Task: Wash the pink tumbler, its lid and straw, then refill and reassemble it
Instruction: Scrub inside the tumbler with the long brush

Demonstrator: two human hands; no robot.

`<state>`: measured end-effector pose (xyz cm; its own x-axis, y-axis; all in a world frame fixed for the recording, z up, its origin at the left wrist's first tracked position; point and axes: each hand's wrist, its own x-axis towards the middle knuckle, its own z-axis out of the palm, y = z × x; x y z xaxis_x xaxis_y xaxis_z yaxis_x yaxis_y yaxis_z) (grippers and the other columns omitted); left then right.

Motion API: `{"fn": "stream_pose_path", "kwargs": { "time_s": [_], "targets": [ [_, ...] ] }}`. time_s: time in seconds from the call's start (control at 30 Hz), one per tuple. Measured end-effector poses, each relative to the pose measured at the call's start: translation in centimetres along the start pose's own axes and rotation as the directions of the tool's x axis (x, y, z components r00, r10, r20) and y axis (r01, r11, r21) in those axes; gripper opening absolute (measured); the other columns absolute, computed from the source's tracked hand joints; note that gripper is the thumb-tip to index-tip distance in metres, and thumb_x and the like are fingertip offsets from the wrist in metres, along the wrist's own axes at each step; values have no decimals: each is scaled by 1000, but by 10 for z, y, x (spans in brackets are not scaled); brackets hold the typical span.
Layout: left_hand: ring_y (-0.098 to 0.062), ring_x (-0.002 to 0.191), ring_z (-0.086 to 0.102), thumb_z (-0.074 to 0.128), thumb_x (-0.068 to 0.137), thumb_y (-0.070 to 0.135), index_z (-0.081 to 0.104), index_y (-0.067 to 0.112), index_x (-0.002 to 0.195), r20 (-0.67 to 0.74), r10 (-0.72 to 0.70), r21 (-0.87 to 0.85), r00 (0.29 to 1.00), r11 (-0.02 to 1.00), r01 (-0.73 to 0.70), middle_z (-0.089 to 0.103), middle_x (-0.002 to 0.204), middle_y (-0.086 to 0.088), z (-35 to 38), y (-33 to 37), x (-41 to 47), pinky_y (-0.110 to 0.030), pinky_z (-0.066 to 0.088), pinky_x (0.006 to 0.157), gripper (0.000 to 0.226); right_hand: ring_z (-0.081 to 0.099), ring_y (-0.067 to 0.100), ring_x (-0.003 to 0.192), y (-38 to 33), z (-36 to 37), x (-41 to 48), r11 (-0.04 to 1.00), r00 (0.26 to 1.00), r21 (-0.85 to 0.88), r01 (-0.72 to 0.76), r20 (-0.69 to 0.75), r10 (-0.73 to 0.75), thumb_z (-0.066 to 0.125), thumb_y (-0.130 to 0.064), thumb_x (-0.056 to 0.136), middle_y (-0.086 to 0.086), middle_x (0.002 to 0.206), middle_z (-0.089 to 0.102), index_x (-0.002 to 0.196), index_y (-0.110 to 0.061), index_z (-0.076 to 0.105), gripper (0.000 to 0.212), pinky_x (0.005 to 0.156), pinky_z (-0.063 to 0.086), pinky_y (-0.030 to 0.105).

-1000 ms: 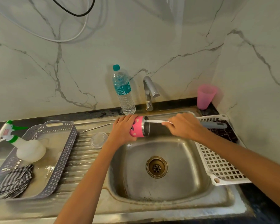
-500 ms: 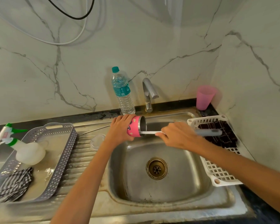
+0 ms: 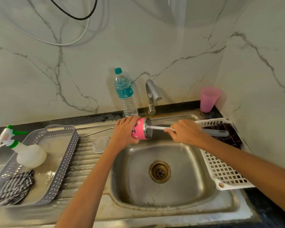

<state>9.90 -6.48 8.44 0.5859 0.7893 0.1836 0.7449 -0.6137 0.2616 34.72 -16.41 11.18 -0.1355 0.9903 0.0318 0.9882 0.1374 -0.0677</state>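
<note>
1. Left hand point(image 3: 125, 132) is gripping the pink tumbler point(image 3: 139, 130), fingers curled round its closed end.
2. Tumbler is lying on its side in the air over the back edge of the sink point(image 3: 189, 163), at about 11 o'clock from the drain point(image 3: 160, 171). Its steel mouth is pointing toward 3 o'clock.
3. Right hand point(image 3: 186, 133) is holding a brush point(image 3: 218, 132), fingers closed round the shaft. The white stem is running into the tumbler's mouth; the grey handle is sticking out toward 3 o'clock. Brush head is hidden inside.
4. Clear lid point(image 3: 100, 144) is lying flat on the ribbed draining board, at 9 o'clock of the tumbler, just beside the left wrist.
5. Metal straw point(image 3: 99, 131) is lying on the board at 12 o'clock of the lid.
6. Water bottle point(image 3: 125, 94) and tap point(image 3: 152, 94) are standing at 12 o'clock behind the sink; pink cup point(image 3: 209, 99) is sitting in the corner at 1 o'clock.
7. White rack point(image 3: 220, 170) is resting at 3 o'clock, a dark cloth point(image 3: 229, 135) lying in its far end.
8. Grey tray point(image 3: 62, 162) is sitting at 9 o'clock, holding a spray bottle point(image 3: 28, 153) and a striped cloth point(image 3: 13, 188).
</note>
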Motion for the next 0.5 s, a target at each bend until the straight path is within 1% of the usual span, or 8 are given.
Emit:
{"fn": "stream_pose_path", "kwargs": {
  "time_s": [0.07,0.13,0.2,0.27,0.3,0.37,0.43,0.5],
  "targets": [
    [-25,131,42,85,62,32,37,22,145,10,-24,-6,1000,1000,24,48,141,0,3,1,0,-42,28,114,96,49,10,51,-18,7,-9,997,997,4,73,-16,-73,31,-48,100,-4,62,52,78,-20,60,46,54,43,25],
    [-25,130,43,85,62,34,38,23,145,41,-6,-5,999,1000,6,48,140,0,10,4,-3,-41,28,113,96,51,11,53,-19,1,-3,993,991,-53,110,-73,-114,30,-48,100,-3,64,54,79,-20,59,45,55,42,24],
    [-24,130,43,83,63,35,38,23,144,58,52,22,997,998,-53,48,140,1,16,7,-3,-39,28,112,94,45,8,51,-5,-3,8,994,997,-101,52,-56,-58,28,-50,100,-5,63,51,79,-21,56,46,54,40,23],
    [-23,130,43,83,63,36,39,22,144,43,78,19,996,997,-79,49,140,0,16,9,-1,-39,28,112,93,43,7,51,3,6,7,998,1000,-59,-3,-12,3,27,-50,100,-5,63,50,80,-21,57,47,55,38,22],
    [-24,129,44,84,62,36,39,22,144,29,72,1,997,997,-72,49,140,0,15,8,0,-39,28,112,94,44,8,51,-1,11,2,999,1000,-44,-4,10,5,28,-50,101,-5,62,50,81,-20,59,47,55,37,22],
    [-24,129,45,84,61,37,39,22,144,25,40,-36,999,999,-39,50,139,0,18,6,-1,-40,30,111,95,49,12,52,-16,15,-11,996,998,-63,63,2,-63,29,-47,101,-3,62,53,80,-18,61,49,54,35,25],
    [-24,128,45,84,61,35,39,22,144,59,32,-70,998,997,-28,50,138,0,27,5,-5,-41,31,112,95,54,17,58,-24,6,-14,984,988,-102,144,-40,-148,33,-42,101,2,68,59,78,-21,55,39,55,38,29],
    [-23,128,45,85,61,32,39,21,144,78,70,-85,994,994,-64,50,138,-1,31,5,-7,-43,32,112,95,58,18,63,-16,-7,-4,980,994,-171,99,-27,-105,34,-41,101,2,72,61,78,-25,47,31,60,46,29]
  ]
}}
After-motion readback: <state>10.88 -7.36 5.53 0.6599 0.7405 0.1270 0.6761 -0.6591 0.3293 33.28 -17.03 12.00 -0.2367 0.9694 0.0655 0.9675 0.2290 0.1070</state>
